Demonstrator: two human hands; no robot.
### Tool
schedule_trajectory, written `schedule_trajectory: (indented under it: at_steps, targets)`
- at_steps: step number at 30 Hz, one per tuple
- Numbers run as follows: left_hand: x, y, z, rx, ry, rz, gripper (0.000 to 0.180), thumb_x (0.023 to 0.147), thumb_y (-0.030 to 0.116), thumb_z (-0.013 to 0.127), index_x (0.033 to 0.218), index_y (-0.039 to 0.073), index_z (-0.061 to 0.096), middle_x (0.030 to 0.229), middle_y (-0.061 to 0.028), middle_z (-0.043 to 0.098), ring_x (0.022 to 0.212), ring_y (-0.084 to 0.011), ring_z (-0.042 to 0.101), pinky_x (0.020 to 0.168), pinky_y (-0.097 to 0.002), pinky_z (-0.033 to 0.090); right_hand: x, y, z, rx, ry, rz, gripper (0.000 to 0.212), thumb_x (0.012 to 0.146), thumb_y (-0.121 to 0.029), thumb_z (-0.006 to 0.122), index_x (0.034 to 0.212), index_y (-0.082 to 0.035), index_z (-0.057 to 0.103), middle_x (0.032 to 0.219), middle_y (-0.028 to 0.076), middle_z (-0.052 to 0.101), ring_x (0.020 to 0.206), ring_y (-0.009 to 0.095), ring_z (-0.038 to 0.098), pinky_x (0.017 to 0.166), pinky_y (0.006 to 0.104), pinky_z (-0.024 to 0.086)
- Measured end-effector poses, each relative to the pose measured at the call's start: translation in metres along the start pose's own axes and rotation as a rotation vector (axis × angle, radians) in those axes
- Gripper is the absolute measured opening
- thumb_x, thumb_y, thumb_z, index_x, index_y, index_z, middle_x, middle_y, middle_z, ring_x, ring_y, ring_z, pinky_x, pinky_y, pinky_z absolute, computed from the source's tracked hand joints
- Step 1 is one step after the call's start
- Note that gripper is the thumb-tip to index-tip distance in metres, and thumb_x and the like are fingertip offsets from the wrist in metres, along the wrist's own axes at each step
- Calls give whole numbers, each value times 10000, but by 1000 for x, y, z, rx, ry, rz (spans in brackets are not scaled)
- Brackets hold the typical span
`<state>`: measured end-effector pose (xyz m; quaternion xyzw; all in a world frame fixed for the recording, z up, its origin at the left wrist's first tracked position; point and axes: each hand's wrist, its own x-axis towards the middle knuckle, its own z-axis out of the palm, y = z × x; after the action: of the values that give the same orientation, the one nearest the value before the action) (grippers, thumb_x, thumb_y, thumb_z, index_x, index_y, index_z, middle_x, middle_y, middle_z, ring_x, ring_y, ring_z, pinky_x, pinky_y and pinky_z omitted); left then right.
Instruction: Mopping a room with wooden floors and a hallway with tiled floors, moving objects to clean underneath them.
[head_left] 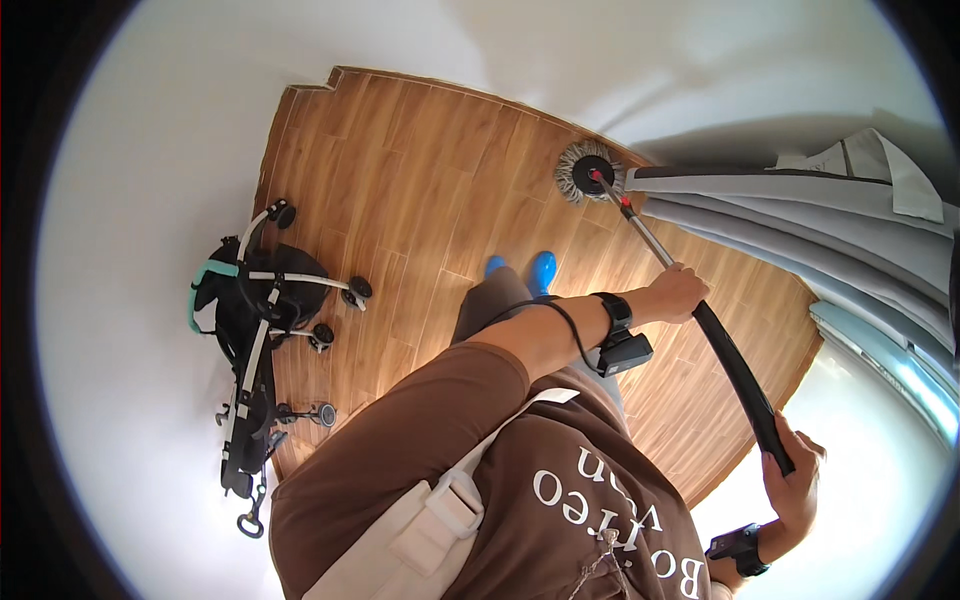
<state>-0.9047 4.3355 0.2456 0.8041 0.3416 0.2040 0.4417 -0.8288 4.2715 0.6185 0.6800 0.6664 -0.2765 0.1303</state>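
The left hand (pixel 678 293) has its grip wrapped tight around the mop handle (pixel 690 300) where the metal shaft meets the black sleeve; the right hand (pixel 793 480) has its grip closed on the sleeve's far end, nearer the body. Beyond the left grip the shaft runs down to the grey stringy mop head (pixel 588 172), which rests on the wooden floor (pixel 420 190) beside the grey curtain (pixel 800 215). Blue shoes (pixel 532 270) stand below the left grip; a folded stroller (pixel 262 330) lies well apart, off to the left.
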Motion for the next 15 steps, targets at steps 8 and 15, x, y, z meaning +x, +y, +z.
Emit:
schedule_trajectory:
  at_steps: [8,15]
  targets:
    - [-109,-74,-32,159,175,-295,91,650,175,648,696,98,631,738,-135,630,792,-337,616,735,-466,453,54,-4,57,12,-121,-223,457,671,-48,631,1127,-36,635,650,155,537,581,324,571,566,366,458]
    - [-281,-214,-84,194,493,-392,192,625,74,691,791,123,608,859,-127,592,889,-347,559,748,-469,418,130,-93,226,-53,-152,-568,451,810,-228,593,1244,-131,520,825,158,618,726,342,619,655,436,492]
